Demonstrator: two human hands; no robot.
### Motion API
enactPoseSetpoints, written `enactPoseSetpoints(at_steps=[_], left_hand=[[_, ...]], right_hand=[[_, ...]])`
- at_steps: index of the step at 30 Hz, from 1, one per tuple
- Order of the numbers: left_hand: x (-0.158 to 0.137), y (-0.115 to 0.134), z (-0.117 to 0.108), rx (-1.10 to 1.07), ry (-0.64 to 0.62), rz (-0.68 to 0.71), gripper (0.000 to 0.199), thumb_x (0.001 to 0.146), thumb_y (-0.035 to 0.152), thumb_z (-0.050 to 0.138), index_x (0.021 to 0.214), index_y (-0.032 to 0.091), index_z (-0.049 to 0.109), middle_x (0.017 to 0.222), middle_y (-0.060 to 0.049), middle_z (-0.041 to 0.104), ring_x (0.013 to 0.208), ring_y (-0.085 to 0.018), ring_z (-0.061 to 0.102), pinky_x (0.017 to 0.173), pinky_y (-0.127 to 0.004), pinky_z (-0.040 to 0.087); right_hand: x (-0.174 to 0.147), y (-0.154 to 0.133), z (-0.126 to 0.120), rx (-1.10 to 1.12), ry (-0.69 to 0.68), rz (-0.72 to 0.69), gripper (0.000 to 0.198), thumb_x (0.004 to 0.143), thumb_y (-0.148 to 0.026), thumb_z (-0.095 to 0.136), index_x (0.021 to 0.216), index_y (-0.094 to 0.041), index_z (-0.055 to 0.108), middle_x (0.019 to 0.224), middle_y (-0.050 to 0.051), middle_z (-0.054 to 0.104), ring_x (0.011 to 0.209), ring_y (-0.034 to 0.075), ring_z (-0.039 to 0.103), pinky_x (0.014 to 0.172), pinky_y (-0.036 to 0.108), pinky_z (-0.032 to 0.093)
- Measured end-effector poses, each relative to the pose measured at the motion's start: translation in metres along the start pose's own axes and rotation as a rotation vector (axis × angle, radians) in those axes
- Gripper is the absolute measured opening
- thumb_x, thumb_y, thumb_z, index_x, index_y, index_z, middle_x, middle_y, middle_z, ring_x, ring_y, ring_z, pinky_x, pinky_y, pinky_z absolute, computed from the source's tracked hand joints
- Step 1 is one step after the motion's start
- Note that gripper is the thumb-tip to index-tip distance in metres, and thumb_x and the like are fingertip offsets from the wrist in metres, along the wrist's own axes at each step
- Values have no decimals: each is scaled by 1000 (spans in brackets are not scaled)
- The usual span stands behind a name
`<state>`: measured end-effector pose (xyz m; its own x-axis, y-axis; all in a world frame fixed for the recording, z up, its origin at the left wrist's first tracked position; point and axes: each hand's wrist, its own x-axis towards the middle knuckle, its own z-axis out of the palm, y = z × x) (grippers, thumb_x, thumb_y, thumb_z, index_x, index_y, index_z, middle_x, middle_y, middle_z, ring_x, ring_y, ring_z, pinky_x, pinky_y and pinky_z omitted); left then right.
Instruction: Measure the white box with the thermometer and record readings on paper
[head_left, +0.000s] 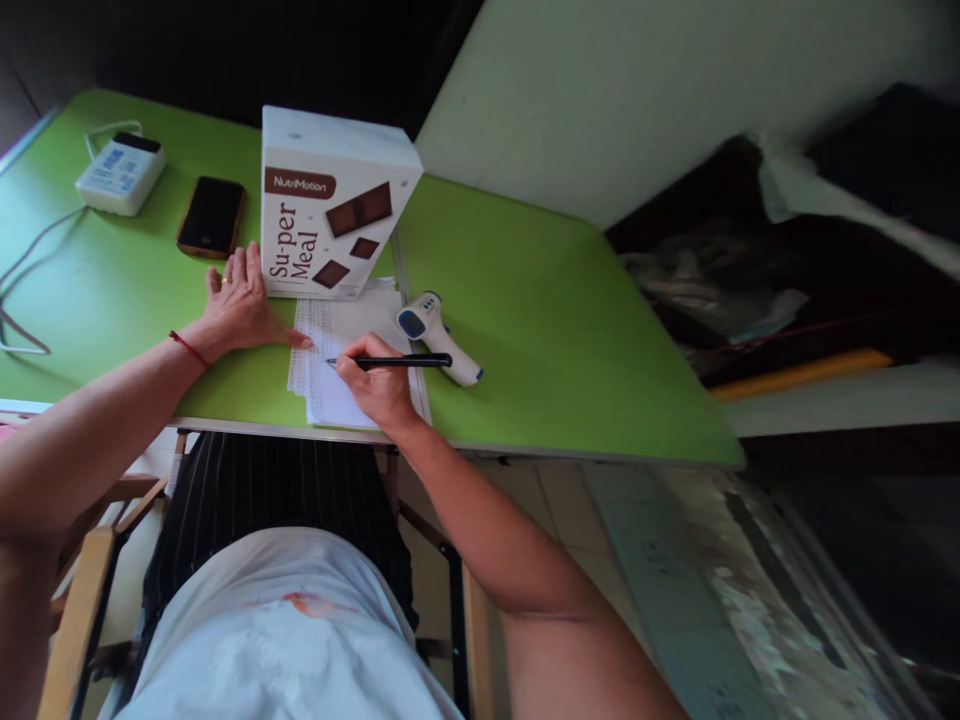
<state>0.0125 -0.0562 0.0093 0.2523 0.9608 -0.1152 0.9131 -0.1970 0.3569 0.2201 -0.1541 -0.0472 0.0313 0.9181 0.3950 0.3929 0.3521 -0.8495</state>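
My right hand (381, 388) is closed round a black pen (420, 360), whose tip meets a white sheet of paper (352, 400). Rows of small writing or print cover the left part of the papers. My left hand (247, 305) lies spread on the green table, its thumb on the paper's left edge and its fingers beside a white "NutriMotion Su-per Meal" box (300, 225). That box stands upright on the far end of the papers. Just right of the paper lies a white and blue infrared thermometer (439, 335).
On the green table (525, 320), a phone (211, 217) lies left of the box. Farther left sits a white device (121, 175) with a cable. A wall rises behind the table, and a cluttered shelf (825, 395) stands at right. Wooden chair arms (79, 610) flank my body.
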Motion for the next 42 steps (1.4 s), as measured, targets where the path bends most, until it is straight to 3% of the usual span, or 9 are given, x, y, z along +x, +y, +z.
enactPoseSetpoints(at_steps=[24,42], left_hand=[[0,0,-1,-4,17,5,173,53,83,93,178,9,1,184,-27,3,171,-49,2,139,-61,2],[-2,2,-2,-15,19,4,173,53,81,94,177,5,2,183,-30,4,171,-50,3,139,-61,2]], right_hand=[[1,-1,-1,-39,-11,24,24,87,-39,66,72,-26,53,62,-4,57,59,15,51,59,29,45],[1,-3,-1,-37,-15,57,28,86,-44,68,71,-27,52,62,-4,57,60,15,50,60,28,46]])
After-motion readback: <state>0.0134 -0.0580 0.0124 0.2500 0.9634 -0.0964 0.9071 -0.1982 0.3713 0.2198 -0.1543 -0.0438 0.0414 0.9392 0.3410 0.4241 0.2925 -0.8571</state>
